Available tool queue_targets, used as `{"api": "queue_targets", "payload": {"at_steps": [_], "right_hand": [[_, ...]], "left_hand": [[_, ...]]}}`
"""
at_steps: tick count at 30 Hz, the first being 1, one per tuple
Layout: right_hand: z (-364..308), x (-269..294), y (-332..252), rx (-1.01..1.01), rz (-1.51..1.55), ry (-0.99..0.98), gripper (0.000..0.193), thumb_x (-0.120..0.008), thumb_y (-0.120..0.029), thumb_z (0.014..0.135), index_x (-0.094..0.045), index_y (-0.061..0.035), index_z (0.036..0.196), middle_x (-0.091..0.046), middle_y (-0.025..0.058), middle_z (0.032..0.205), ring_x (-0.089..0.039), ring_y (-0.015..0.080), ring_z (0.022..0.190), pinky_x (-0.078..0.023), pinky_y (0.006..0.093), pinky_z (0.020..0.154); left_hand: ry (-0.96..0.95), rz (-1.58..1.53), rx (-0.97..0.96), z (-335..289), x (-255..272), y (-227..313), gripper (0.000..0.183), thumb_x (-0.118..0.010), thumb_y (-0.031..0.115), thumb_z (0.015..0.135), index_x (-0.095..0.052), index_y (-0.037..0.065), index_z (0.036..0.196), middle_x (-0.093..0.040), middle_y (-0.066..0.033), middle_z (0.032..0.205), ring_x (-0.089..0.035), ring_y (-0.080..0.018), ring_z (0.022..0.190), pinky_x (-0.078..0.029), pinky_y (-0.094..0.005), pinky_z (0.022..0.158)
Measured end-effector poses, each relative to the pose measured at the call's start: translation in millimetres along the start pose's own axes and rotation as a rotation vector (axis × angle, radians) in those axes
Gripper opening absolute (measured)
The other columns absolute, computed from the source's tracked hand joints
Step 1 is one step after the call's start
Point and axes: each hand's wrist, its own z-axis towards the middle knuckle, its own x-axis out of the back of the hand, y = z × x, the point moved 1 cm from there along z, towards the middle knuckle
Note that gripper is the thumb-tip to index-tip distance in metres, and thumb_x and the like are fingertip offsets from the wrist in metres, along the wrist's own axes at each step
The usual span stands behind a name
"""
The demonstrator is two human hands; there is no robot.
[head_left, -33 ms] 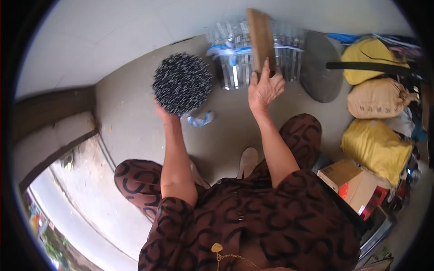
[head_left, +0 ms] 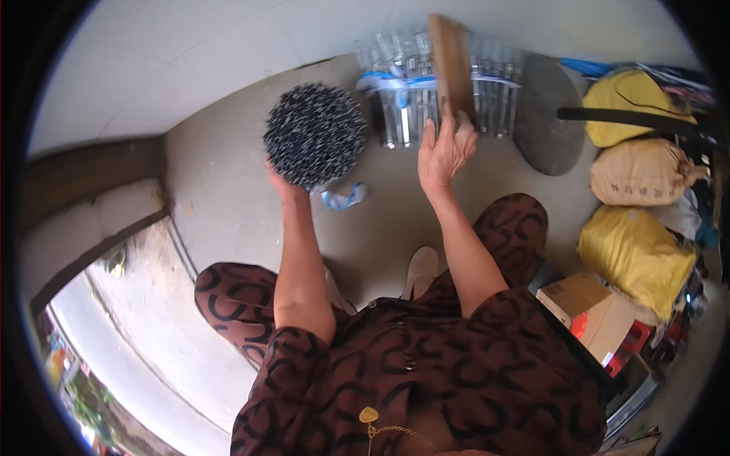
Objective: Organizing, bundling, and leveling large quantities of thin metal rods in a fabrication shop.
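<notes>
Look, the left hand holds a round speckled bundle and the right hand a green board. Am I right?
Not green: the head view shows the right hand holding a brown board. The left hand does hold a round speckled bundle.

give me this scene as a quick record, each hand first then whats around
left hand: holds round speckled bundle; fingers mostly hidden
right hand: grips near end of wooden board
behind board: clear tubes with blue-and-white band
near left hand: blue-and-white strip
right side: grey disc, two yellow sacks, tan sack, cardboard box
</notes>
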Motion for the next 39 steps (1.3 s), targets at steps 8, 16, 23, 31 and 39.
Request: {"api": "queue_targets", "payload": {"at_steps": [8, 16, 23, 31, 39], "right_hand": [[-55.6, -116.6, -16.6, -0.757, 1.259, -0.381, 0.060, -0.042, -0.043, 0.102, -0.047, 0.0041, 0.139, -0.049, 0.0127, 0.142, -0.043, 0.0212, 0.131, -0.026, 0.0310, 0.113], [-36.8, -171.0, -30.7, -0.862, 1.804, -0.652, 0.043, -0.044, -0.036, 0.100, -0.059, -0.0040, 0.125, -0.064, 0.0060, 0.117, -0.060, 0.0159, 0.106, -0.048, 0.0314, 0.094], [-15.2, -131.3, -57.1, -1.129, 1.530, -0.611, 0.038, -0.047, -0.033, 0.096, -0.065, -0.0024, 0.108, -0.066, 0.0090, 0.101, -0.063, 0.0181, 0.092, -0.050, 0.0333, 0.084], [-2.1, -22.4, -59.5, -0.729, 0.393, -0.933, 0.074, -0.037, -0.057, 0.091, -0.062, 0.0094, 0.113, -0.060, 0.0303, 0.120, -0.055, 0.0374, 0.117, -0.038, 0.0398, 0.099], [2.1, 100.7, -94.6, -0.180, 0.133, -1.050, 0.030, -0.028, -0.027, 0.099, -0.050, -0.0082, 0.111, -0.068, 0.0191, 0.099, -0.064, 0.0447, 0.091, -0.050, 0.0539, 0.077]], "left_hand": [[0.090, 0.257, -0.136, 12.6, 14.1, 2.5, 0.062, -0.044, 0.053, 0.098, -0.057, 0.000, 0.127, -0.065, -0.0108, 0.119, -0.063, -0.0256, 0.106, -0.049, -0.0394, 0.096], [-0.036, 0.200, -0.001, 36.3, 2.7, 6.6, 0.055, -0.043, 0.048, 0.100, -0.059, 0.002, 0.125, -0.064, -0.0100, 0.123, -0.062, -0.0249, 0.107, -0.050, -0.0398, 0.096], [-0.089, 0.087, -0.014, -1.5, -3.8, 6.6, 0.046, -0.044, 0.038, 0.098, -0.057, 0.003, 0.126, -0.064, -0.0129, 0.119, -0.063, -0.0275, 0.104, -0.053, -0.0423, 0.092], [0.384, 0.218, 0.171, -125.1, -67.5, 1.6, 0.049, -0.044, 0.040, 0.099, -0.053, 0.005, 0.132, -0.061, -0.0122, 0.126, -0.061, -0.0285, 0.109, -0.051, -0.0420, 0.096], [0.282, 0.050, 0.348, -209.4, -67.2, 52.6, 0.047, -0.043, 0.036, 0.100, -0.053, 0.002, 0.131, -0.061, -0.0147, 0.124, -0.061, -0.0304, 0.107, -0.053, -0.0437, 0.093]]}}
